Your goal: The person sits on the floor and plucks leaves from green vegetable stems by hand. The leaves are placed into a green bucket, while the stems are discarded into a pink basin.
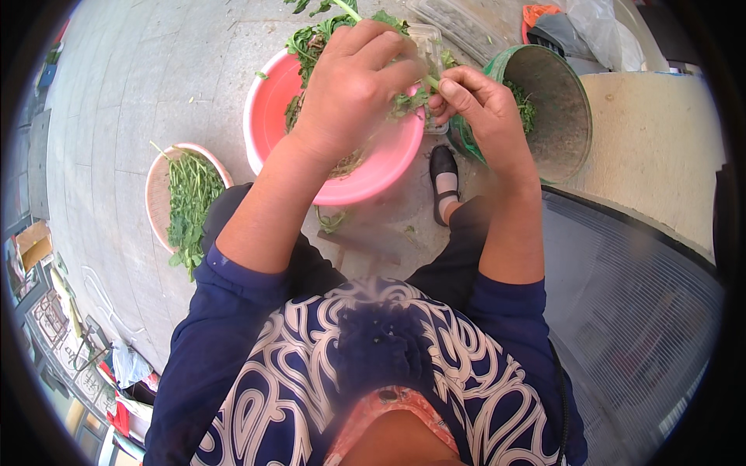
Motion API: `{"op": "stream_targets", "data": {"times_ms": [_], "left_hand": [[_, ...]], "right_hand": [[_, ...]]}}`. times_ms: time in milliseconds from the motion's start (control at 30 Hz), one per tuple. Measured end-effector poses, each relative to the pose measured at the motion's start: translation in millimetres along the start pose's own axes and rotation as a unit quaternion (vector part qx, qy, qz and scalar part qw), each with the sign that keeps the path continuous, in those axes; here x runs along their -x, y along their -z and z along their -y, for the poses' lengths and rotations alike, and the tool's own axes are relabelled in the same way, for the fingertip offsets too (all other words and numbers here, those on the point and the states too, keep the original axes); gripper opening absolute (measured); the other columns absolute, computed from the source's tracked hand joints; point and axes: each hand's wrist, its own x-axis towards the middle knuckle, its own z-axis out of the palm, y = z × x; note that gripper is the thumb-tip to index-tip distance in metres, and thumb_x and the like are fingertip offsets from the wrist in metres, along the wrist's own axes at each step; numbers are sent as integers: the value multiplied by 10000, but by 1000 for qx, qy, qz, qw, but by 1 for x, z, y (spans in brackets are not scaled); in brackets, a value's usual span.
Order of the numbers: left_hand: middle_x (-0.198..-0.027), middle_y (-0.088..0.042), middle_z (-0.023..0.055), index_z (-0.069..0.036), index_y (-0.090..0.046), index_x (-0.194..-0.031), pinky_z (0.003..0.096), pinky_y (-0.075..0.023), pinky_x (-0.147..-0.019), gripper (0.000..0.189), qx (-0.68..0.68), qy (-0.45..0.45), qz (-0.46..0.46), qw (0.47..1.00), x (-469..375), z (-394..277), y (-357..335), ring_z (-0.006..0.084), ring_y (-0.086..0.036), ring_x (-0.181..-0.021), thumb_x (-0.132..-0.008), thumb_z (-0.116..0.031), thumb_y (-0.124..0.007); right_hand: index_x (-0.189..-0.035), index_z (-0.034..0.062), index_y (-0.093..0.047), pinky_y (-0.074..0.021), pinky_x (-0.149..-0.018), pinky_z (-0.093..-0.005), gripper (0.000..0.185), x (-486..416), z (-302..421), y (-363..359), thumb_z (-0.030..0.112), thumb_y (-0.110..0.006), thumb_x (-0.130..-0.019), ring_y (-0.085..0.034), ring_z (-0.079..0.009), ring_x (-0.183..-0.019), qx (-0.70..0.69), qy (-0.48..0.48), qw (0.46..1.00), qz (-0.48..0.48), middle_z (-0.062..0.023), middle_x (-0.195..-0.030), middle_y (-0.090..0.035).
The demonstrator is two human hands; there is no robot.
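My left hand is closed around a green leafy vegetable stalk, above a pink plastic basin. Close by on the right, my right hand pinches the lower end of a green stem between thumb and fingers. Whether both hands hold one and the same stalk is partly hidden by the left hand. Leafy greens and some dry, root-like scraps lie in the basin. At the left, a round plastic basket holds a bundle of long-stemmed greens.
A green bucket with greens inside lies tilted at the right. Clear plastic trays are behind the basin. A ribbed translucent panel stands near my right side. Leaf scraps dot the paved floor.
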Motion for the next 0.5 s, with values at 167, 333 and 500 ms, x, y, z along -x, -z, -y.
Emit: {"op": "stream_targets", "data": {"times_ms": [167,333,500], "left_hand": [[-905,-688,47,-96,-732,-927,338,-524,-736,242,61,37,6,997,-1,-3,2,246,-643,-871,-717,21,-709],[-925,-702,87,-50,-730,-1004,304,-545,-723,213,218,165,39,961,2,-10,2,231,-676,-827,-803,13,-702],[-913,-709,90,0,-711,-1015,264,-544,-681,171,265,214,61,938,3,-17,2,167,-679,-768,-845,-1,-694]], "right_hand": [[-1008,-2,-630,-497,-710,-258,151,-1,-5,-1,141,-590,-980,-599,-112,-775,-60,8,998,-11,-55,-850,-647],[-1014,33,-633,-500,-693,-271,122,-2,-9,-5,135,-647,-949,-601,-111,-755,-281,30,959,6,-58,-850,-658],[-1014,27,-630,-487,-673,-264,132,-4,-10,-12,140,-650,-949,-594,-113,-741,-373,40,927,19,-56,-836,-651]]}}
